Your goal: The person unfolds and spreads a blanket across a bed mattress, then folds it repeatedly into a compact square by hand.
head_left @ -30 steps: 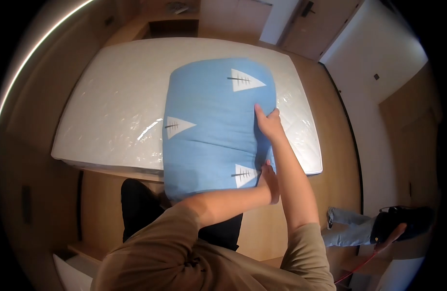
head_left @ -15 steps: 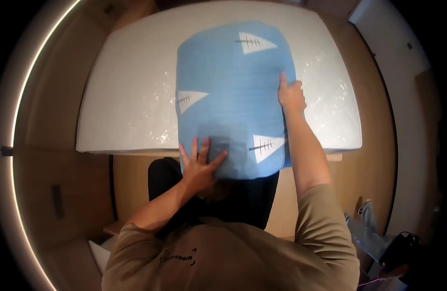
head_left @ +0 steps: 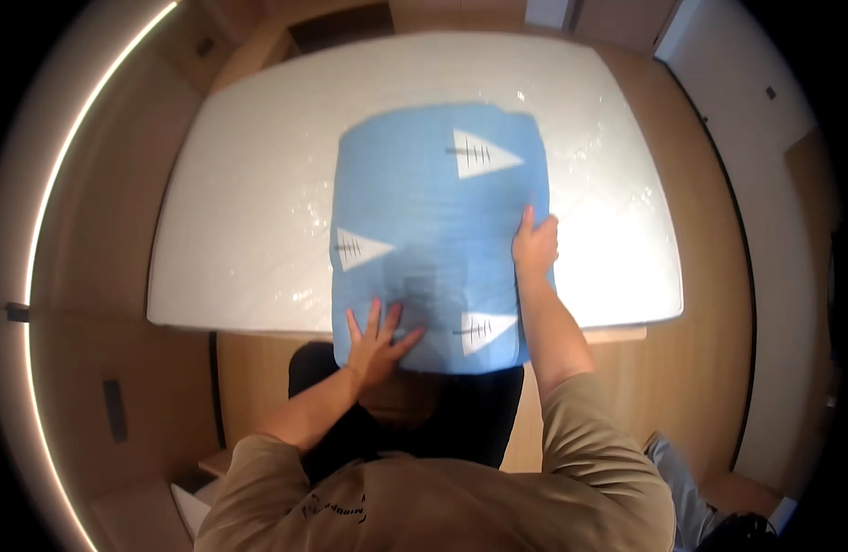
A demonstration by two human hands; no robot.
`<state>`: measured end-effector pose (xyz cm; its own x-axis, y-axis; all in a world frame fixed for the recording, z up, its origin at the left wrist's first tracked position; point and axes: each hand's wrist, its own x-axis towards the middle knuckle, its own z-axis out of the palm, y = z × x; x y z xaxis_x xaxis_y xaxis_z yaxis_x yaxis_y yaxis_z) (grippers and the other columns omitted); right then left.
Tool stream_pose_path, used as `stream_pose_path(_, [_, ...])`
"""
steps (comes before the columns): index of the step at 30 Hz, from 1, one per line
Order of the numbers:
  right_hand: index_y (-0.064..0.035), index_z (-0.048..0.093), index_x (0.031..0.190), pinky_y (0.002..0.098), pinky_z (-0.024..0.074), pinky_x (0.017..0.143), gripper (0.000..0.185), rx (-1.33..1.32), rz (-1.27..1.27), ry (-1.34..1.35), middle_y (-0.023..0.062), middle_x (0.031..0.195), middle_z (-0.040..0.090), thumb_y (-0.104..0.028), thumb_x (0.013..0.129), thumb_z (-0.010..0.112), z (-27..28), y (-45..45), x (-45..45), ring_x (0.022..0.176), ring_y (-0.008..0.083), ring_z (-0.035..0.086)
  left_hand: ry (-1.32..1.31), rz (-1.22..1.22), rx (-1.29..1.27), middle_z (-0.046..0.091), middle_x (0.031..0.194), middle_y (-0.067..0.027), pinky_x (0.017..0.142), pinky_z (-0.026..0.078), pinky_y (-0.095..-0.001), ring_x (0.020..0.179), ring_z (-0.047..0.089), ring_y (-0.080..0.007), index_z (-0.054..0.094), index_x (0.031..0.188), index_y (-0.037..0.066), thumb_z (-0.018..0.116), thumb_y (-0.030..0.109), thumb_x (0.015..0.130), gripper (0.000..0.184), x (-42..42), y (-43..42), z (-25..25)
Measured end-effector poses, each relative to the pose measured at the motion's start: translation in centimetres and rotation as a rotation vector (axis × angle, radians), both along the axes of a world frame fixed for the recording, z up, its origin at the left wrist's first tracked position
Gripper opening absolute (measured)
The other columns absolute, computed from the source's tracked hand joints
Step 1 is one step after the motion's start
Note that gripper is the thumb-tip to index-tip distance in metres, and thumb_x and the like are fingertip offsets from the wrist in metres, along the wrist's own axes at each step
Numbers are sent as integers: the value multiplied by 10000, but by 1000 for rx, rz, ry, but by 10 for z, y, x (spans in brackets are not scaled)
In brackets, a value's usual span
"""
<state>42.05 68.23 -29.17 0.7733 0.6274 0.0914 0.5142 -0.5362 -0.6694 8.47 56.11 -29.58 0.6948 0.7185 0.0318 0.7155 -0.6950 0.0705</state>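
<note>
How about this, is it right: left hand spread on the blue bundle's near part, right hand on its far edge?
No: the head view shows the right hand at the right side of the blue bundle, not its far edge; the left hand is spread on the near part.

Blurred “MID…” lettering [head_left: 344,511] on shirt [head_left: 461,506]

Khaki-brown shirt [head_left: 461,506], short sleeves [head_left: 580,414], dark chest lettering [head_left: 343,509], black trousers [head_left: 484,419]
</note>
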Motion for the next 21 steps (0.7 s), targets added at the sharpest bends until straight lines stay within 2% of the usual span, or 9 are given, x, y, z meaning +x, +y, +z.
stream_pose_path(3, [-13, 513, 1125, 493, 441, 845, 568, 52, 21, -20, 233, 1064, 625, -535, 921, 423, -12, -3, 2, 976, 415, 595, -105, -8, -188, 255, 1473, -213, 913, 111, -817, 1345, 186, -506, 485, 1345, 319, 681, 487, 727, 670, -1, -7, 56])
stream_pose_path(5, [-13, 509, 1133, 495, 438, 850, 562, 34, 9, 3, 236, 1066, 624, -527, 927, 418, -11, -3, -3, 978, 424, 592, -191, -24, -276, 246, 1476, -219, 928, 104, -809, 1350, 166, -509, 478, 1355, 305, 694, 586, 681, 762, -7, 9, 63])
stream_pose_path(8, [-7, 517, 1144, 500, 423, 878, 607, -34, -6, 41, 221, 1091, 621, -557, 895, 460, -13, -8, -1, 1015, 408, 588, -482, 58, -23, 224, 1492, -225, 951, 93, -794, 1350, 133, -536, 467, 1370, 296, 666, 601, 709, 754, 27, 90, 83])
stream_pose_path(12, [-1, 474, 1247, 514, 395, 940, 694, -141, 73, 83, 223, 1167, 598, -584, 870, 488, 28, -18, 13, 1099, 416, 560, -273, 72, 133, 185, 1517, -221, 965, 71, -784, 1344, 101, -569, 439, 1396, 296, 627, 622, 734, 761, 80, 121, 98])
stream_pose_path(13, [-6, 417, 1331, 523, 366, 984, 790, -224, 181, 154, 226, 1283, 530, -614, 839, 522, 60, -20, 19, 1183, 417, 506, -275, 75, 118, 179, 1522, -221, 964, 67, -784, 1342, 95, -575, 434, 1400, 295, 619, 625, 737, 763, 79, 120, 96])
stream_pose_path(15, [8, 411, 1348, 484, 385, 998, 832, -123, 258, -230, 256, 1323, 486, -612, 814, 563, 112, -12, 7, 1203, 398, 496, -274, 61, 107, 174, 1526, -218, 965, 58, -783, 1342, 85, -581, 426, 1407, 295, 601, 633, 745, 763, 76, 124, 93])
stream_pose_path(16, [-16, 423, 1351, 485, 376, 1006, 822, 21, 377, -397, 254, 1363, 447, -599, 798, 596, 122, 4, 4, 1238, 392, 464, -278, 48, 110, 175, 1527, -216, 966, 54, -782, 1343, 83, -580, 423, 1409, 296, 592, 637, 749, 762, 74, 125, 90])
stream_pose_path(17, [-121, 444, 1368, 556, 319, 1038, 758, 85, 463, -506, 214, 1426, 396, -600, 798, 588, 135, 20, -13, 1311, 410, 373, -279, 31, 119, 177, 1527, -214, 968, 50, -781, 1344, 80, -580, 420, 1411, 296, 582, 642, 753, 761, 71, 127, 88])
stream_pose_path(21, [-276, 442, 1385, 682, 193, 1042, 674, -103, 638, -623, 88, 1515, 298, -617, 812, 545, 141, 81, -52, 1391, 429, 205, -287, -22, 141, 200, 1519, -218, 986, 51, -766, 1344, 93, -576, 417, 1416, 246, 580, 612, 771, 760, 75, 138, 86])
